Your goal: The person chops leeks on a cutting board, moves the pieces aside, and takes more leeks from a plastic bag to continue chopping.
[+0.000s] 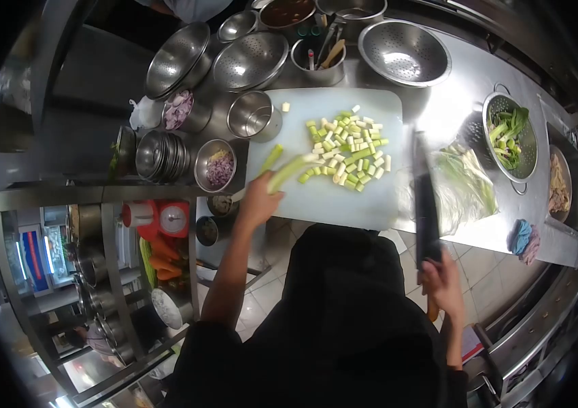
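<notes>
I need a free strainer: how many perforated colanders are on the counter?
3. One colander sits behind the cutting board at left, another behind at right, a third far right holds greens. Stacked bowls may hide more.

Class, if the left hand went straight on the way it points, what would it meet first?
Probably the pile of chopped pale green leek pieces on the white plastic cutting board; the left hand, holding long green leek stalks, points there.

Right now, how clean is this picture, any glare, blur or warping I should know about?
Head view: strong fisheye bending, black corners; glare washes the steel counter and the colander; the knife in the right hand looks motion-smeared; the left hand on the leek stalk is soft; the shelves lower left sit dim.
</notes>
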